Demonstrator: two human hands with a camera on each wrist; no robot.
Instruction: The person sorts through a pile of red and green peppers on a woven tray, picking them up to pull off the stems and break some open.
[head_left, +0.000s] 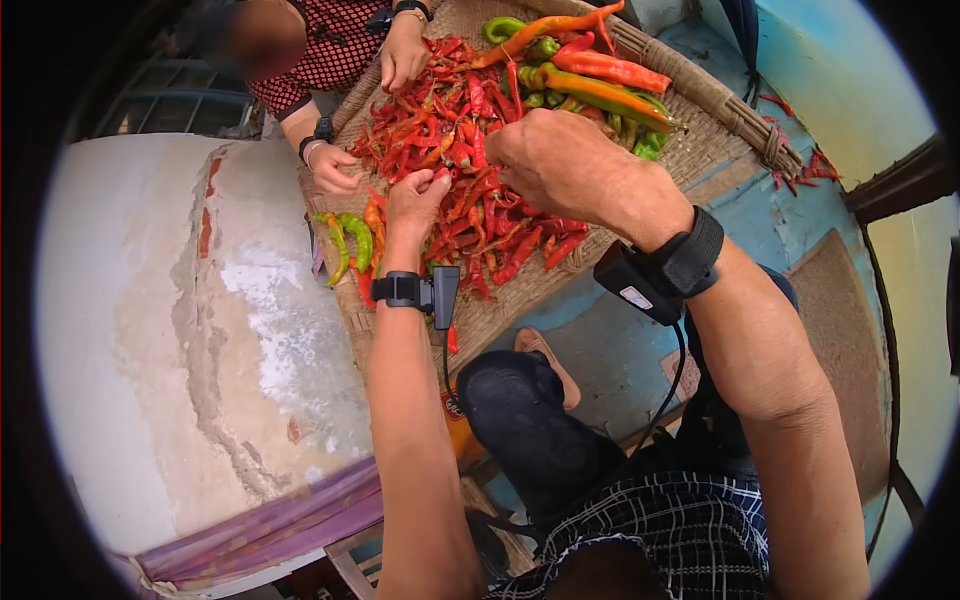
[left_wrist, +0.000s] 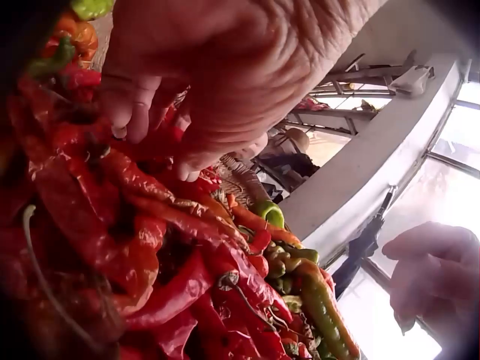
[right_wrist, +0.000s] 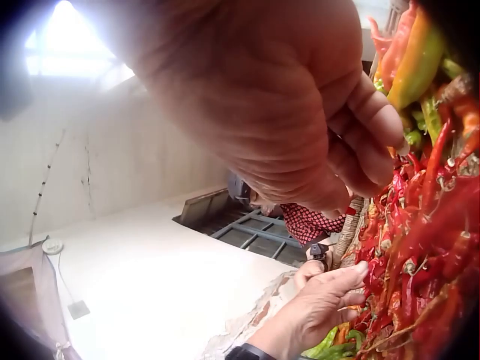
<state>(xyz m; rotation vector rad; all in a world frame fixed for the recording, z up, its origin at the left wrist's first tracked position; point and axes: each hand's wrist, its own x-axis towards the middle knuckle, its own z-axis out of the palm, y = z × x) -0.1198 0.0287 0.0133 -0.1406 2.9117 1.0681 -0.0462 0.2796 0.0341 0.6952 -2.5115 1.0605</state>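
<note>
A heap of red chili peppers (head_left: 470,210) lies on a woven mat (head_left: 340,310), many of them wrinkled, some with stems. My left hand (head_left: 413,208) reaches into the near left side of the heap. In the left wrist view, its fingers (left_wrist: 139,112) bend down to the peppers, with a gap between them and the thumb. My right hand (head_left: 570,165) hovers over the heap's right part, palm down. In the right wrist view, its fingers (right_wrist: 371,124) are loosely bent beside the peppers, and no pepper shows plainly in its grasp.
Larger orange and green peppers (head_left: 610,85) lie at the mat's far right by its rolled rim (head_left: 700,80). Green peppers (head_left: 350,240) lie at left. Across the mat, another person's hands (head_left: 335,168) are at the heap. A plastered wall (head_left: 280,320) stands left; loose chilies (head_left: 805,170) lie beyond the rim.
</note>
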